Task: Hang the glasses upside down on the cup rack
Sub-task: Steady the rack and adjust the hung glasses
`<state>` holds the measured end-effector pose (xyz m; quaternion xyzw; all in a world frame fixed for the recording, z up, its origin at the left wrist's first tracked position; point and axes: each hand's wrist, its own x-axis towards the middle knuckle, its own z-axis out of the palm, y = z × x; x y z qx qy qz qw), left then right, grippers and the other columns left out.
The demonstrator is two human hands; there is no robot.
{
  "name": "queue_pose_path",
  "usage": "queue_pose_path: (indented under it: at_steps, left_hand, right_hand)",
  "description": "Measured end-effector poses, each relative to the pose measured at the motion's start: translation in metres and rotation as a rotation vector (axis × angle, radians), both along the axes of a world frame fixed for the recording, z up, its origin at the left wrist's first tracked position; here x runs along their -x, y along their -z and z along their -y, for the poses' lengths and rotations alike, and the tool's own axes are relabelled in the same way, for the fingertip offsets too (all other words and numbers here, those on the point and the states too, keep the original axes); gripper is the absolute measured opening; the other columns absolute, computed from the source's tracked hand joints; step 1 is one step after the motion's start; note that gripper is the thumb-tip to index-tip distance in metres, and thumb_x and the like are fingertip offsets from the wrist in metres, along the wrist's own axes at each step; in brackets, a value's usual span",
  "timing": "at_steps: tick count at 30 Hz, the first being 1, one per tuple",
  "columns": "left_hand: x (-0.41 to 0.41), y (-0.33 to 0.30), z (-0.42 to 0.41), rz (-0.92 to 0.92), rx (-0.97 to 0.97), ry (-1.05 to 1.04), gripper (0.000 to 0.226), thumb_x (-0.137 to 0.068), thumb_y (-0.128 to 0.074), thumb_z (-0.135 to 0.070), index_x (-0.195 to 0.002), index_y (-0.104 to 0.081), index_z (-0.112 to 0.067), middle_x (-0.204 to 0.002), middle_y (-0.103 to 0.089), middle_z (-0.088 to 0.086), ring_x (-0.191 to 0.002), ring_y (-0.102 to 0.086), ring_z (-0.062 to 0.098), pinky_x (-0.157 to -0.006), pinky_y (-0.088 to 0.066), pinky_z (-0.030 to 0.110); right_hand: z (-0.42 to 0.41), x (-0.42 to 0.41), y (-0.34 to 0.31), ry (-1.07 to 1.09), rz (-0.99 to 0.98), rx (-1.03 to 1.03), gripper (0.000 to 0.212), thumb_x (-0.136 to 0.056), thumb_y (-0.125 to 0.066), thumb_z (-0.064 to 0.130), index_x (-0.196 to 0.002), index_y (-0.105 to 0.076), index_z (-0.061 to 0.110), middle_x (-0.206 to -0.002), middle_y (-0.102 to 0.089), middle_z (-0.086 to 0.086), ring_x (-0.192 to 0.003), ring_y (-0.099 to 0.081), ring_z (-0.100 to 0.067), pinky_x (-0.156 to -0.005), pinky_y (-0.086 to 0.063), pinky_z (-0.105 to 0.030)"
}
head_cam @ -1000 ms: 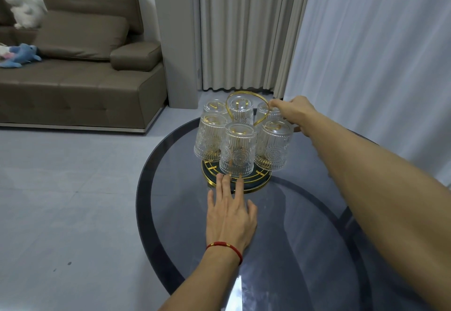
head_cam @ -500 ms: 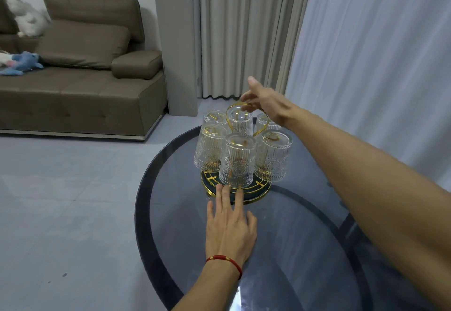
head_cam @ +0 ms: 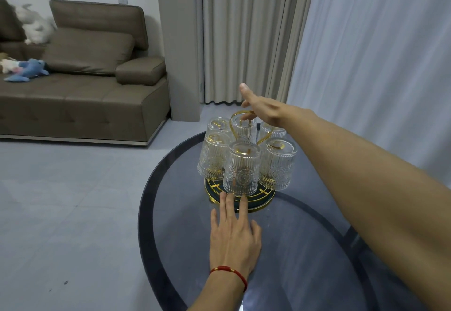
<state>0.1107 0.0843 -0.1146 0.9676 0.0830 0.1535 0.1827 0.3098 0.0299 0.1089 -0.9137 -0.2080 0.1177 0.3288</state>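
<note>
A cup rack with a dark round base (head_cam: 261, 202) and a gold loop handle (head_cam: 235, 118) stands on the round glass table (head_cam: 288, 249). Several ribbed clear glasses hang upside down on it; the nearest glass (head_cam: 241, 167) faces me. My left hand (head_cam: 231, 235) lies flat on the table, fingertips touching the base's front edge. My right hand (head_cam: 260, 106) hovers open above the handle, thumb up, fingers spread behind the loop and holding nothing.
A brown sofa (head_cam: 80, 91) with plush toys (head_cam: 26, 70) stands at the far left on the grey floor. Beige curtains (head_cam: 246, 34) and a white sheer curtain (head_cam: 380, 54) hang behind the table. The table's dark rim (head_cam: 144, 213) lies left of my hand.
My right hand let go of the back right glass, rose and moved left over the gold handle with fingers open. My left hand stayed flat at the base.
</note>
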Motion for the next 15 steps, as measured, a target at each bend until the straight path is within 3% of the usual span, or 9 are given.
queue_pose_path:
  at_steps: [7,15]
  left_hand:
    - [0.000,0.002,0.000,0.000,0.011,0.005,0.061,-0.100,-0.028,-0.039,-0.158,-0.022,-0.021,-0.169,-0.012,0.012,-0.156,0.005,0.026,-0.125,-0.012,0.051]
    - [-0.001,0.003,-0.001,-0.004,0.008,0.000,0.062,-0.101,-0.026,-0.041,-0.159,-0.019,-0.022,-0.170,-0.010,0.011,-0.156,0.008,0.025,-0.126,-0.010,0.050]
  right_hand:
    - [-0.007,-0.010,0.002,0.000,-0.056,0.001,0.136,-0.059,-0.003,0.104,-0.165,-0.020,0.020,-0.154,-0.054,-0.010,-0.157,-0.024,-0.035,-0.123,-0.003,-0.066]
    - [-0.010,-0.014,0.006,0.003,-0.031,-0.010,0.156,-0.038,-0.003,0.111,-0.165,-0.020,0.022,-0.168,-0.032,-0.015,-0.158,-0.018,-0.037,-0.123,-0.005,-0.068]
